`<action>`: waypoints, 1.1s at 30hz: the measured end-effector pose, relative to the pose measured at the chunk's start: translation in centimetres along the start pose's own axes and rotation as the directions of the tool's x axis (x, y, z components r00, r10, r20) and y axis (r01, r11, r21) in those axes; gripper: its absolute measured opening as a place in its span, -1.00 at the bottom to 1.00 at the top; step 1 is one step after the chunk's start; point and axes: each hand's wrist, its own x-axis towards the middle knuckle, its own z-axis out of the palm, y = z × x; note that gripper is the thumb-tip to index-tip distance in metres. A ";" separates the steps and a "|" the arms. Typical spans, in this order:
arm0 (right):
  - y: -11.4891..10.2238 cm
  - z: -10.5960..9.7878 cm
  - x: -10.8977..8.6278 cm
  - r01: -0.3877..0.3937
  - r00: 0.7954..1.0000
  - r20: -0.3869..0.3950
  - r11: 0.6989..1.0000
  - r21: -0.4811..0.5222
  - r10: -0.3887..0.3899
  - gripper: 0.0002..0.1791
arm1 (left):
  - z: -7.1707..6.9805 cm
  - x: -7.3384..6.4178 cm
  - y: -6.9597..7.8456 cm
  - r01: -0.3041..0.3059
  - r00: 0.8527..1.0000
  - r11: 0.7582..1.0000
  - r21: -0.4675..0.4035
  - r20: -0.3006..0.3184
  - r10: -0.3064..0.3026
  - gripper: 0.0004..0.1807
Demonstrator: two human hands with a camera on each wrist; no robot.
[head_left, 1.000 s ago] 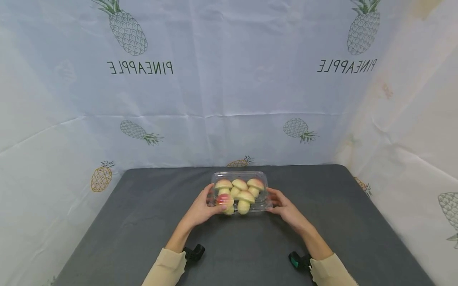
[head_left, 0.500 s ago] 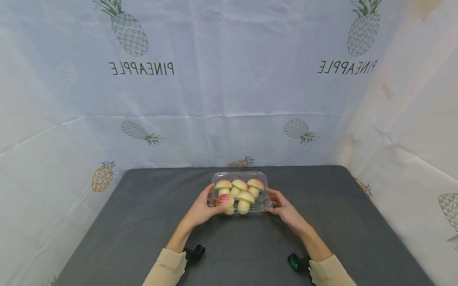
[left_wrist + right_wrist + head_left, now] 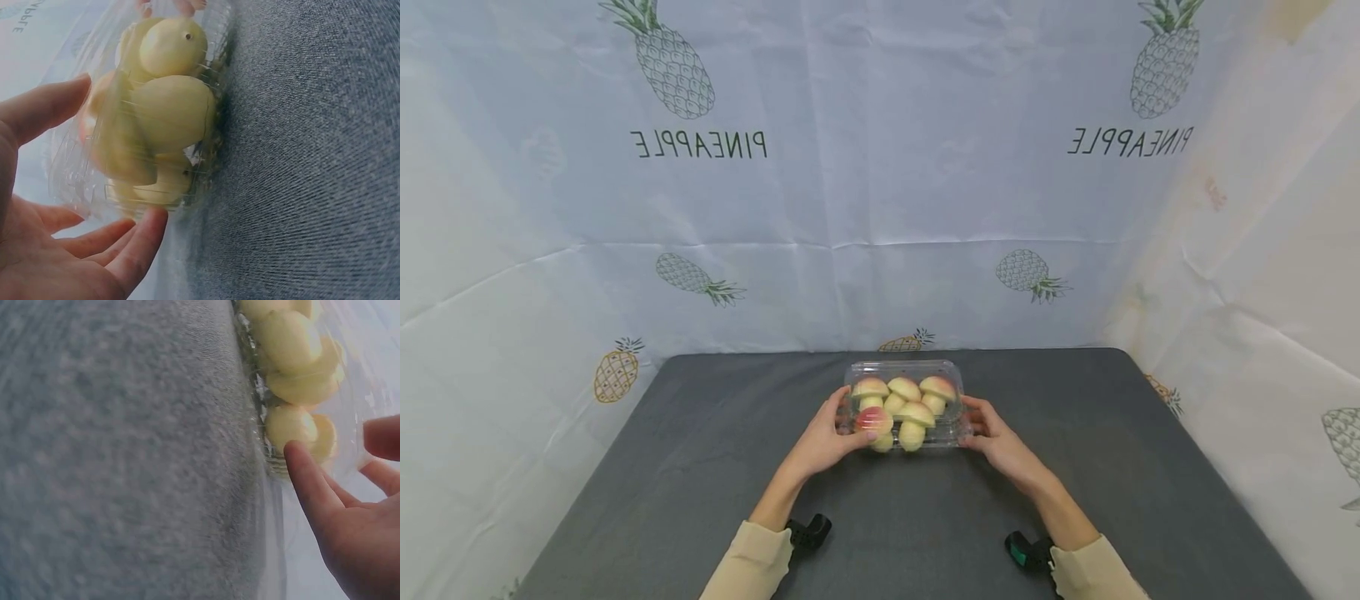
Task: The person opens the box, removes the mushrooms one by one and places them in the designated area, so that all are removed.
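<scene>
Your clear, rectangular plastic box (image 3: pixel 901 367) is in the middle of the head view, toward the far edge of the dark grey, cloth-covered worktop (image 3: pixel 692 458). Inside you can count five pale yellow, mushroom-shaped pieces (image 3: pixel 913 423) with reddish blush on some caps. Your left hand (image 3: pixel 820 442) holds the end nearer the left of the frame, your right hand (image 3: pixel 1000 446) the other, so the box fills each grip.

Your left wrist view adds a small dark hollow (image 3: pixel 189 36) in one piece's rounded end, and fingertips (image 3: pixel 185 6) at the box's far end, cut off by the upper edge. In your right wrist view the box runs out of the top of the frame. Glare blurs the plastic; its base seems to rest on the worktop, though you can hardly trace it.

On the whitish, pineapple-printed backdrop (image 3: pixel 880 192) you can read dark lettering (image 3: pixel 698 144), "PINEAPPLE", mirrored, at upper left and upper right of the head view.
</scene>
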 end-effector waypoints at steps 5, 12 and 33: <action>-0.1 -0.3 -0.3 0.033 0.999 0.020 0.998 -0.053 -0.032 -0.26 | -0.2 -0.1 0.2 -0.001 1.000 1.000 0.008 -0.001 0.001 0.12; -0.2 -1.2 -0.4 0.098 0.995 0.030 0.982 -0.159 -0.094 -0.26 | -0.3 -0.2 0.4 0.007 1.000 1.000 0.016 0.013 -0.007 0.10; -0.6 -0.6 -0.9 0.347 0.911 -0.084 0.860 -0.375 -0.404 -0.27 | -0.8 -0.3 0.3 0.047 0.998 0.999 0.012 0.048 -0.047 0.08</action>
